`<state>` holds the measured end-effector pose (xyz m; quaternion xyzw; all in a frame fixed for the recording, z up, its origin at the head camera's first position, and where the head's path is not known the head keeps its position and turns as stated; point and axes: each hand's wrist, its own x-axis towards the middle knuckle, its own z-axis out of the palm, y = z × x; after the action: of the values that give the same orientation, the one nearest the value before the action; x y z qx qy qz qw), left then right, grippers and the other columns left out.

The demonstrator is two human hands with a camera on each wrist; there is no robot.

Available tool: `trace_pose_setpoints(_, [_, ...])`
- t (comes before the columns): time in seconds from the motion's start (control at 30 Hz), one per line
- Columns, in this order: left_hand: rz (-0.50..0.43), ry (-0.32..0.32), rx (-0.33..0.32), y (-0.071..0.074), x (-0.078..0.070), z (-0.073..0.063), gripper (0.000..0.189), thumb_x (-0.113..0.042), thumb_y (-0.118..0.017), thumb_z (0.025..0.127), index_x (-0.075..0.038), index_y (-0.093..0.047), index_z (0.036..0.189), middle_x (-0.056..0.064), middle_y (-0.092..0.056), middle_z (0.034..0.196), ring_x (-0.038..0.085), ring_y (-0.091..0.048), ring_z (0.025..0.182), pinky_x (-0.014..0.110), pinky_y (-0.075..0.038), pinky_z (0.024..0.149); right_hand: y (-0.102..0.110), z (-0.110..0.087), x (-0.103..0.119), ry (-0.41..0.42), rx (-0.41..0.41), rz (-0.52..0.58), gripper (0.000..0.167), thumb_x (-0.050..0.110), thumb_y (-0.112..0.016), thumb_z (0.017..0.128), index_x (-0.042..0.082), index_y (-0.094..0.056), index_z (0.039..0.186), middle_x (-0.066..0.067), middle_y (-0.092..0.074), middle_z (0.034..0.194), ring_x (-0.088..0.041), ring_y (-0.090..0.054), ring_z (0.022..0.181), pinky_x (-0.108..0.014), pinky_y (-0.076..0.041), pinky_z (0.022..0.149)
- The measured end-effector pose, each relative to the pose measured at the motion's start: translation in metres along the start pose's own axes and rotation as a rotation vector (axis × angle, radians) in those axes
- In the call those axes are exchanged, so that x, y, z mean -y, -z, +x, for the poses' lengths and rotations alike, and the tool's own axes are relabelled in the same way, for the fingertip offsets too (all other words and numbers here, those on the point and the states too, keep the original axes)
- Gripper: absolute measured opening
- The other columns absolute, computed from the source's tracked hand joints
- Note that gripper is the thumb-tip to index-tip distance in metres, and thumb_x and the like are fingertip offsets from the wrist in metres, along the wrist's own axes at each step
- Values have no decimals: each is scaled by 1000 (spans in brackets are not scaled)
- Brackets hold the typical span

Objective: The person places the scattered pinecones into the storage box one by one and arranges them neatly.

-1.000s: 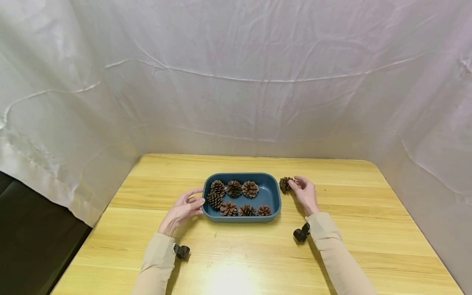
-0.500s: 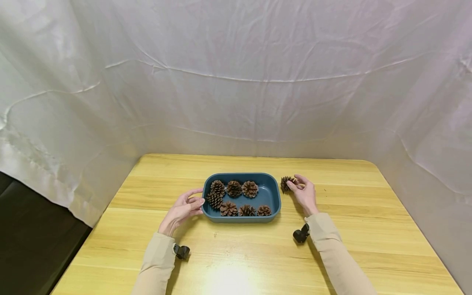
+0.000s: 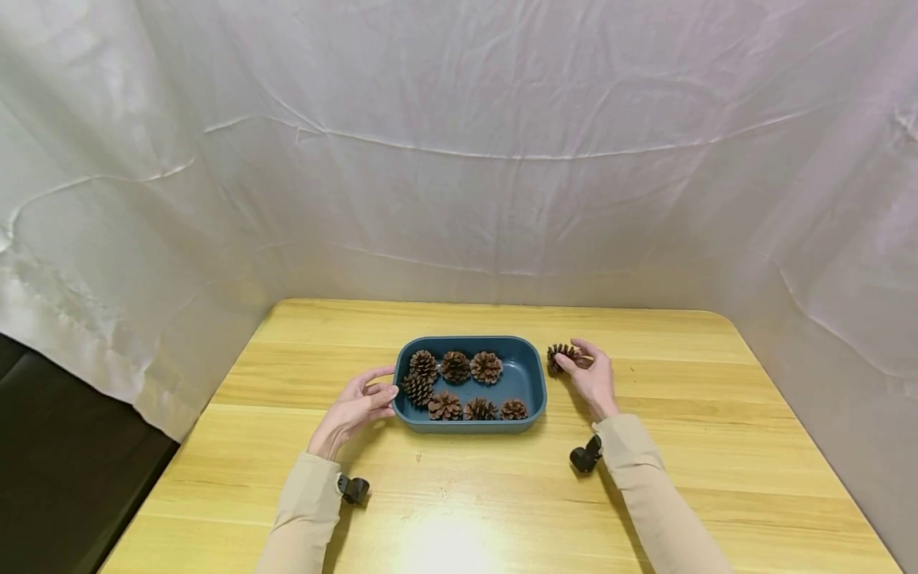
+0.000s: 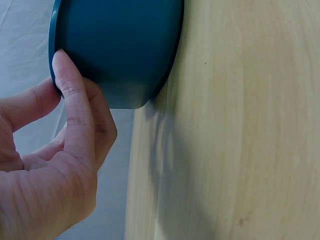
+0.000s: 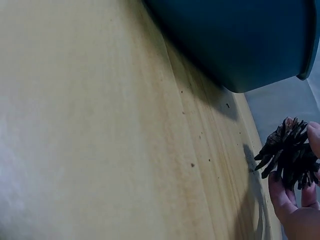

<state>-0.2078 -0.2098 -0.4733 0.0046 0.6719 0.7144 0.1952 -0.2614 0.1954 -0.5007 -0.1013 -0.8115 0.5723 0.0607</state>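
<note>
A blue rectangular tray (image 3: 527, 391) stands on the table with several brown pine cones inside. Some line its back side, such as one pine cone (image 3: 486, 367), and others its left end and front side. At the tray's left end my left hand (image 3: 360, 406) pinches the rim between thumb and fingers; the left wrist view shows the fingertips (image 4: 67, 70) on the rim. Just right of the tray, my right hand (image 3: 594, 381) holds another pine cone (image 5: 287, 152) between thumb and fingers. In the right wrist view part of this hand is cut off by the frame's edge.
The light wooden table (image 3: 459, 478) runs to a back edge near a pale hanging cloth (image 3: 459, 199), which also encloses both sides. Tiny dark crumbs lie on the wood beside the tray in the right wrist view. A dark surface (image 3: 57, 462) is at the lower left.
The pine cone in my right hand has turned a little between the fingers and shifted slightly to the right. My left hand and the tray have not moved.
</note>
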Motion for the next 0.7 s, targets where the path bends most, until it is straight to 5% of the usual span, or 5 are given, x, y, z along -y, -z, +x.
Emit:
trace_pose_setpoints(0.3, [-7,-3,9,0,0,0,60,-1,-53,102,9,-24,153,4,-61,101,7,-62,74,18,-61,73,2,-3,0,-7,-16,72,48,19,-75,92,3,-61,134,-18,-57,124,-3,-55,90,-8,-47,70])
trace_pose_setpoints(0.7, [-7,1,8,1,0,1,60,-2,-54,102,8,-24,153,4,-60,101,6,-62,74,18,-60,73,5,-10,7,-9,5,193,56,18,-76,91,2,-55,140,-23,-56,140,-24,-57,123,-1,-47,84])
